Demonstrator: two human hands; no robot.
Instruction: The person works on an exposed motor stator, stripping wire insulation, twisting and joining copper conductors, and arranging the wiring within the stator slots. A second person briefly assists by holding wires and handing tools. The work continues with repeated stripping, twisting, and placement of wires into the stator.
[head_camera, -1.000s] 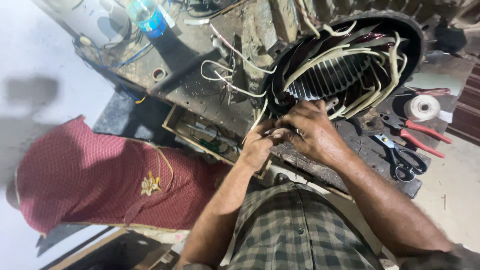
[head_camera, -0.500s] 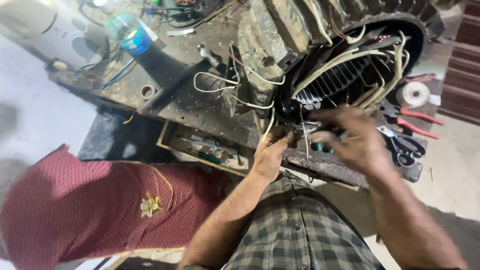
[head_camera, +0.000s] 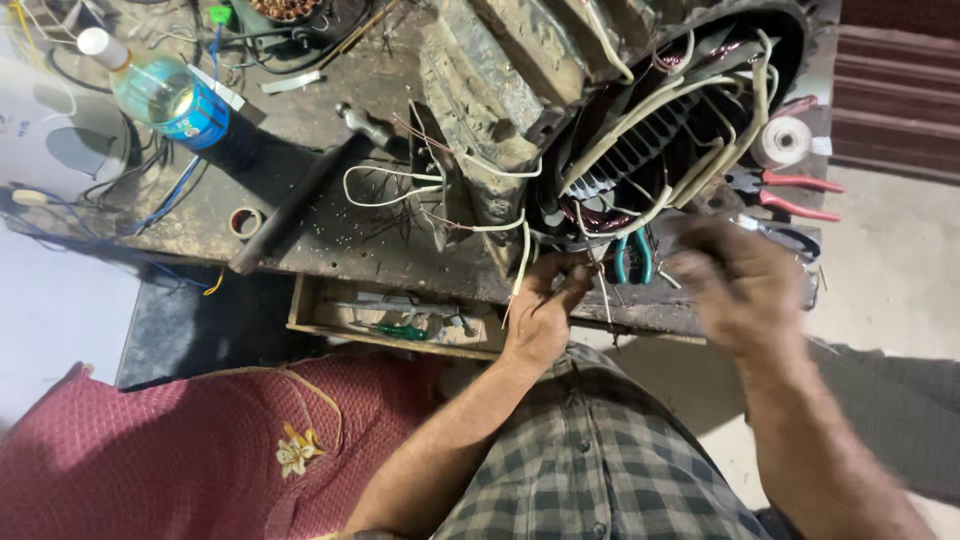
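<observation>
White lead (head_camera: 522, 262) | pinched in left hand (head_camera: 540, 305), under stator (head_camera: 660, 140) | right hand (head_camera: 745, 285) blurred, grip unclear

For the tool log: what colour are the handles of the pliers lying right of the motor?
Red, on the pliers; the head view shows them clearly.

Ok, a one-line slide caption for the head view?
Left hand pinches white wires at the open motor; blurred right hand hovers beside pliers.

Counting what is lying around the motor

Two hands (head_camera: 545, 310) (head_camera: 745, 285) are working at one motor (head_camera: 640, 130); one bottle (head_camera: 160, 90) is lying far left of it, one tape roll (head_camera: 245, 222) left, one white roll (head_camera: 782, 140) and one red-handled pliers (head_camera: 790, 195) right, one drawer (head_camera: 330, 325) below-left.
</observation>
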